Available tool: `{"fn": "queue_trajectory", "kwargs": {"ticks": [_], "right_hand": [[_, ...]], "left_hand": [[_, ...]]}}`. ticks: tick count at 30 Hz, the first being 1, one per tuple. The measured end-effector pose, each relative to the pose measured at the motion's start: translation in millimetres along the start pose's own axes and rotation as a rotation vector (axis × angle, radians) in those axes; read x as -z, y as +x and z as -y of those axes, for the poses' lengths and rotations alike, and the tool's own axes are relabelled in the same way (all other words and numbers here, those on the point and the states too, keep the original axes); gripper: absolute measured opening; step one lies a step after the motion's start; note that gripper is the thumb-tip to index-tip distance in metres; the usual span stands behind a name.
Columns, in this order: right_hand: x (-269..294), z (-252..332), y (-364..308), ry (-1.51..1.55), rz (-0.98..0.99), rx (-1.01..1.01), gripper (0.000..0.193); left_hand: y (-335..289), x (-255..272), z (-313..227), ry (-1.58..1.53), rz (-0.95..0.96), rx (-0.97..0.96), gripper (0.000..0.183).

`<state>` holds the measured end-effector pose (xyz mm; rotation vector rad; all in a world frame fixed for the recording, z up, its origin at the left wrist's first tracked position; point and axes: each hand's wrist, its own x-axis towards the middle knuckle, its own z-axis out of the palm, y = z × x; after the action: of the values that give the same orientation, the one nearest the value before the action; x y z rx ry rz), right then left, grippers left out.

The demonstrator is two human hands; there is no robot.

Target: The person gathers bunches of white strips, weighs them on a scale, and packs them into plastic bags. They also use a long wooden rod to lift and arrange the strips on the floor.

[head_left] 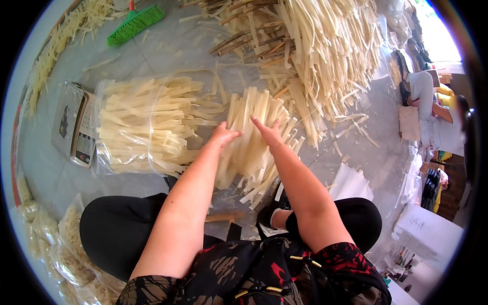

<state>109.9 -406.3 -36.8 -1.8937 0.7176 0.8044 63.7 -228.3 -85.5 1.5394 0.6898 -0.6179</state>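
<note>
A loose bundle of flat, pale yellow dried strips (247,109) stands in front of me between my two hands. My left hand (223,136) presses on its left side, thumb lying across the strips and the other fingers mostly hidden behind. On the right side my right hand (268,133) grips it, thumb over the front and fingers round the edge. Just left of the bundle lies a clear plastic bag (104,137) packed with the same strips, their ends sticking out of its right-hand opening. Loose strips (292,145) fan out beside my right wrist.
A big heap of strips (330,46) with wooden sticks lies at the far right. A weighing scale (76,124) sits left of the bag. Behind are a green broom (134,25) and, lower left, filled bags (71,249). Another person (432,109) sits at the right.
</note>
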Motion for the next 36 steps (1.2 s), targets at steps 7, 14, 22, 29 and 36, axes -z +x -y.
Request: {"fn": "queue_trajectory", "kwargs": {"ticks": [7,14,22,29,36], "right_hand": [[-17.5,-12.4,-12.6,0.160,-0.054,0.070,0.143],[-19.9,-17.2,-12.8,0.113,-0.051,0.095,0.140],[0.7,-14.7,-51.8,0.329,0.165,0.270,0.095],[15.2,77.8,-113.8,0.053,0.157,0.663,0.108],[-27.6,170.1,-176.7,-0.414,0.292,1.042,0.130]], "left_hand": [[-26.0,-46.2,-3.1,0.511,-0.279,-0.465,0.091],[-41.5,-52.2,-10.2,0.189,0.056,-0.214,0.111],[-57.9,-44.6,-14.7,-0.056,0.194,-0.249,0.108],[-145.8,60.0,-152.5,0.116,0.575,-0.213,0.095],[-183.6,175.1,-183.3,0.005,0.527,-0.186,0.062]]}}
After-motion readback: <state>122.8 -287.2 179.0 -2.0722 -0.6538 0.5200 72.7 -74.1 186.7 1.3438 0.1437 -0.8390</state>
